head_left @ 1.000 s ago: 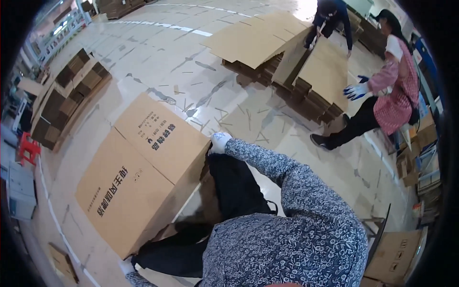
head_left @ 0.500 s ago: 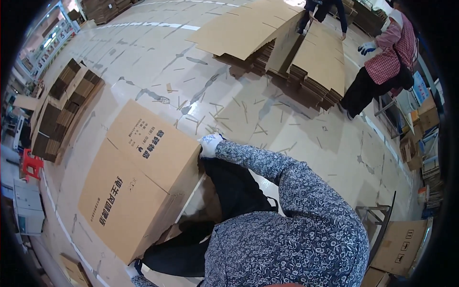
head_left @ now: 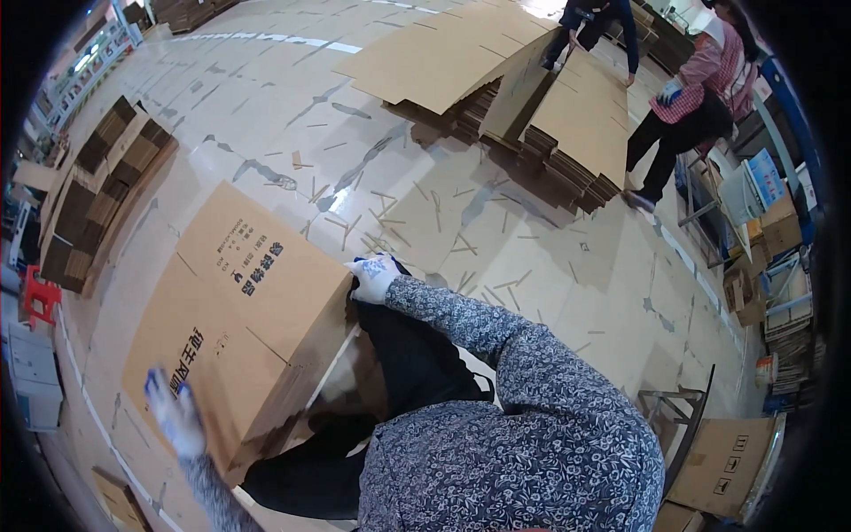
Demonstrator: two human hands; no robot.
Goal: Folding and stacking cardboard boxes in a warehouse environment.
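Centrally, in the lower left of the frame, a large brown corrugated cardboard box (head_left: 235,319) with dark printing on its face stands squared up against the person's legs, tilted, its bottom end seemingly still open toward the body. The left hand (head_left: 175,417), in a white glove with blue tips, lies flat and spread against the lower part of the printed face, pressing rather than gripping. The right hand (head_left: 372,277), gloved the same way, is curled over the box's upper right corner and grasps that edge. Judging by this, the box is already opened out from flat into its shape, while closing its flaps appears not yet done.

Around it, the pale tiled floor (head_left: 292,97) is littered with thin cardboard strips (head_left: 434,213). At upper centre lie stacks of flat brown cardboard sheets (head_left: 567,133), where two other people (head_left: 683,106) bend over the pile. Dark bundles of folded cardboard (head_left: 97,195) sit along the left edge, beside a red plastic stool (head_left: 37,297).
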